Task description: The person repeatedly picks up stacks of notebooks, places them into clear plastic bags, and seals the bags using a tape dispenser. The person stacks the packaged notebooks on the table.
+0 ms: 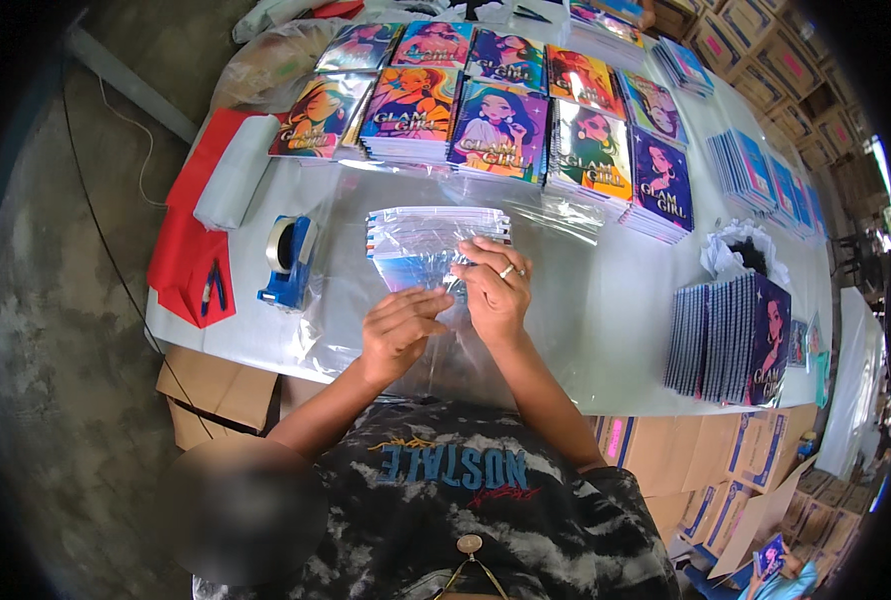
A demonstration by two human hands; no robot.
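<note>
A small stack of notebooks (391,240) lies in front of me, wrapped in shiny clear plastic film (418,274). Their page edges face away from me, and a blue cover shows through on the near side. My left hand (403,330) is at the bundle's near edge, its fingers pressed together on the film. My right hand (496,290), with a ring on one finger, rests over the bundle's right side, fingers bent and pinching the film. The exact spot under the fingertips is hidden.
Rows of colourful notebook stacks (499,125) fill the far side. A blue tape dispenser (288,265) stands to the left, near a whitish roll (238,172) and red sheet (181,240) with pens. Spiral-bound notebooks (716,340) stand at right. Cardboard boxes (221,385) sit below the table.
</note>
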